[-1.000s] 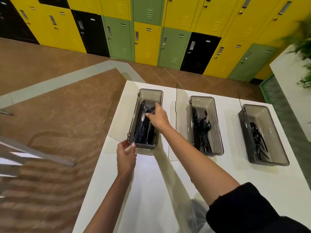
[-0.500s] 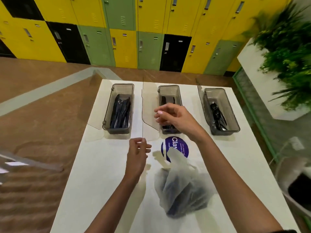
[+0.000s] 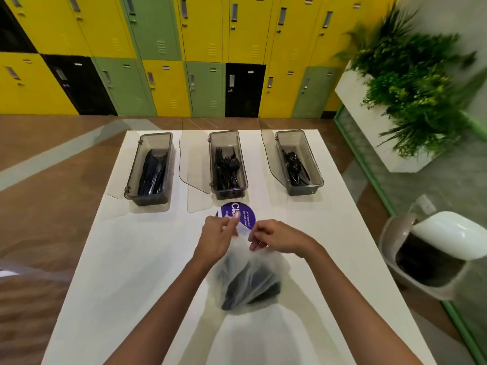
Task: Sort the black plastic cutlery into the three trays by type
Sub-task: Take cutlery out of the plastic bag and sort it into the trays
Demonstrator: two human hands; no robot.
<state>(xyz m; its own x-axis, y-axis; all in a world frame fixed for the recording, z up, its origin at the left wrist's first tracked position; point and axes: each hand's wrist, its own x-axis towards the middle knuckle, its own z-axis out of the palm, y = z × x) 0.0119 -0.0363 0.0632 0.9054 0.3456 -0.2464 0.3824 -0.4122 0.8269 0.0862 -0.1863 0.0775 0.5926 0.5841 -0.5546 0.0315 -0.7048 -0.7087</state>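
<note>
Three smoky clear trays stand in a row at the far end of the white table (image 3: 131, 259). The left tray (image 3: 168, 143) holds black knives, the middle tray (image 3: 243, 164) black forks, the right tray (image 3: 313, 164) black spoons. A thin translucent plastic bag (image 3: 247, 280) with dark cutlery inside lies in the middle of the table. My left hand (image 3: 216, 238) pinches the bag's top edge on the left. My right hand (image 3: 276, 238) pinches the same edge on the right.
Each tray's clear lid stands hinged open on its left side. A round purple sticker (image 3: 245, 213) lies just beyond my hands. A white swing-lid bin (image 3: 434, 248) stands right of the table, a planter (image 3: 411, 101) behind it, lockers along the wall.
My right hand drew back from the left tray to the bag, and my left hand came off that tray's near end. Both now pinch the bag's mouth. The view swung right.
</note>
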